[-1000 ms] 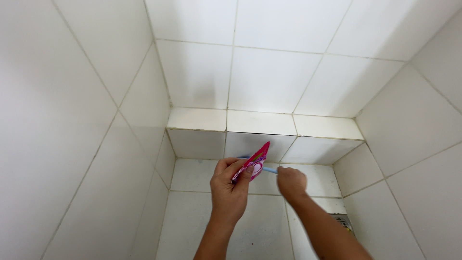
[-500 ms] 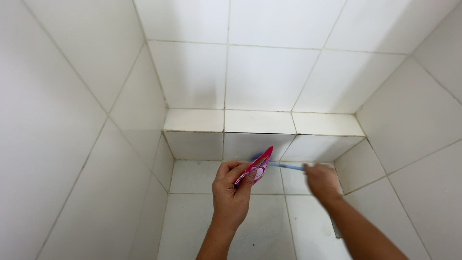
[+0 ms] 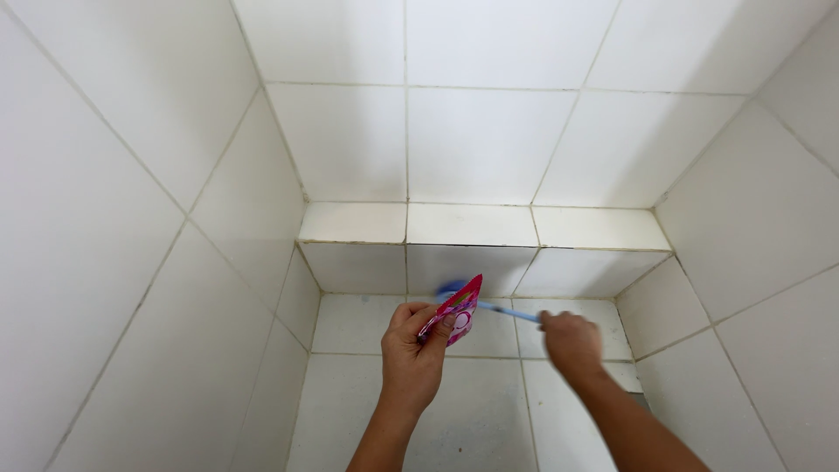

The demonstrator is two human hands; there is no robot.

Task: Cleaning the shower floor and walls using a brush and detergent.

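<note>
1. Looking down from the head camera, a white tiled corner fills the view: large white wall tiles (image 3: pixel 489 144) rise on three sides and a white tiled floor (image 3: pixel 476 419) lies below.
2. Across the back runs a low white tiled ledge (image 3: pixel 472 225), its flat top well above the floor and its front face meeting the floor tiles.
3. The left hand (image 3: pixel 412 354) reaches in from the bottom edge, its fingers (image 3: pixel 441 325) clenched around a small pink and red plastic sachet (image 3: pixel 458 310). The sachet stands tilted, its upper corner pointing up and to the right, held in the air above the floor near the foot of the ledge.
4. The right hand (image 3: pixel 570 341) comes in from the lower right, blurred by motion, with its fingers curled around the end of a thin blue plastic handle (image 3: pixel 511 312).
5. That handle runs leftward from the right hand and passes behind the sachet. Its far end shows as a blurred blue brush head (image 3: pixel 449 288) just above the sachet, close to where the floor meets the ledge front. Whether the head touches the tiles cannot be told.
6. The two hands are near each other but apart, the sachet between them.
7. Faint bluish smears show on the floor tile (image 3: pixel 358 319) to the left of the left hand.
</note>
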